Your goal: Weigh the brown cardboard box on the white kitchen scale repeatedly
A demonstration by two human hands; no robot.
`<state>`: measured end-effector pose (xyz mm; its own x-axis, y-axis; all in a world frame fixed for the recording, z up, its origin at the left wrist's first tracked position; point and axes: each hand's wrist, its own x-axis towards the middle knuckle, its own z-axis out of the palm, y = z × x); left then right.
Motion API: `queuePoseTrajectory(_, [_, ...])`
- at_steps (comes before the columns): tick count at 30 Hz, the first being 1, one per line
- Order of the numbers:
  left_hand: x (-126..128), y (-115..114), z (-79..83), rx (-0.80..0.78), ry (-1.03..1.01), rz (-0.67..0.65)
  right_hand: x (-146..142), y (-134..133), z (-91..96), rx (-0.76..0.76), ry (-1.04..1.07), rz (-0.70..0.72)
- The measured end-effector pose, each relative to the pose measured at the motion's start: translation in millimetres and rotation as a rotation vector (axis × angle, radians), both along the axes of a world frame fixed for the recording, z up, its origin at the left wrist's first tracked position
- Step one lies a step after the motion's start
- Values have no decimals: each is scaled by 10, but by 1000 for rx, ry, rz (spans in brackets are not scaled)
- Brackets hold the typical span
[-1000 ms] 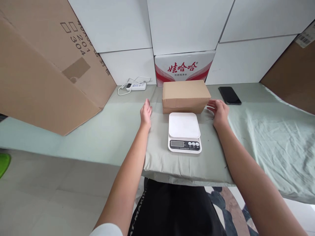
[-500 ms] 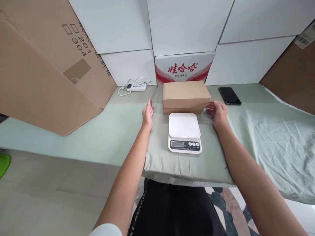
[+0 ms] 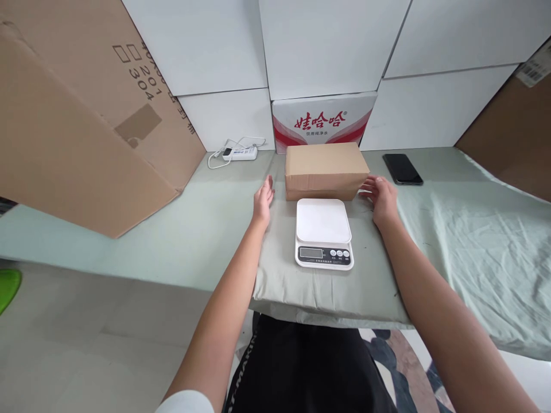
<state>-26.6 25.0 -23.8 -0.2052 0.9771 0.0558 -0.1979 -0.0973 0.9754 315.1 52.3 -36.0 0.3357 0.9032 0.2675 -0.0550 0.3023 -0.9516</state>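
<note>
A closed brown cardboard box (image 3: 327, 166) lies on the cloth-covered table, just behind a white kitchen scale (image 3: 323, 229) with a blank-looking display and a row of buttons. To the left of the box, my left hand (image 3: 263, 201) is held on edge, fingers extended, with a gap between it and the cardboard. My right hand (image 3: 382, 198) is at the box's right end, its fingers stretched toward the lower corner. Whether those fingertips touch the box I cannot tell. Neither hand holds anything.
A white power strip (image 3: 241, 153) with a cord lies at the back left, and a black phone (image 3: 403, 169) at the back right. A large carton (image 3: 86, 132) leans in on the left. Behind stand white boxes and a red-and-white carton (image 3: 322, 120).
My left hand has moved slightly right, closer to the box. My right hand stays almost where it was; the box and scale rest in place.
</note>
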Motion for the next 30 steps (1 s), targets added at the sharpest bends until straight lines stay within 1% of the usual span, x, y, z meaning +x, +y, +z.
queuePoseTrajectory(4, [64,-31,15,-12,45,-69,-15,17,-28,9,39,39])
queuePoseTrajectory(10, [122,-43,16,-15,128,-158,-60,-7,-57,-16,-25,101])
queuePoseTrajectory(14, [148,-37,14,8,148,-194,-81,-25,-56,2,-74,128])
queuePoseTrajectory(19, [156,-31,-8,40,161,-211,-92,-21,-69,44,-152,134])
queuePoseTrajectory(25, [157,-45,2,65,192,-233,-96,-28,-63,37,-210,110])
queuePoseTrajectory(30, [167,-49,34,37,218,-231,-87,-33,-70,41,-250,119])
